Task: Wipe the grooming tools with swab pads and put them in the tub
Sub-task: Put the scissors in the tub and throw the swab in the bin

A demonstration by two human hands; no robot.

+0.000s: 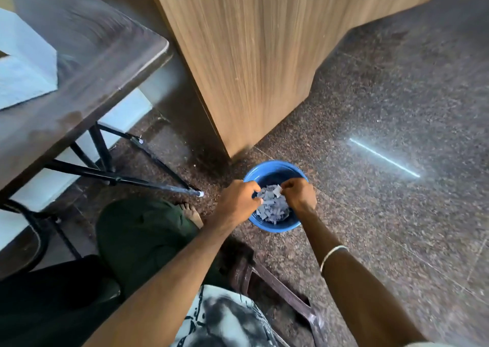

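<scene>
While both hands are pinching swab pads (pixel 272 207) in the blue tub (pixel 275 168), left hand (pixel 238 198) and right hand (pixel 300 194), wiping is seemingly not yet starting.

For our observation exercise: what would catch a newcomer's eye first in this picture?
First, the blue tub on the speckled floor, low in the middle, heaped with small pale packets. Both hands meet over it: the left hand and the right hand, fingers curled, together pinching one packet. Behind stands a big wooden cabinet.
</scene>
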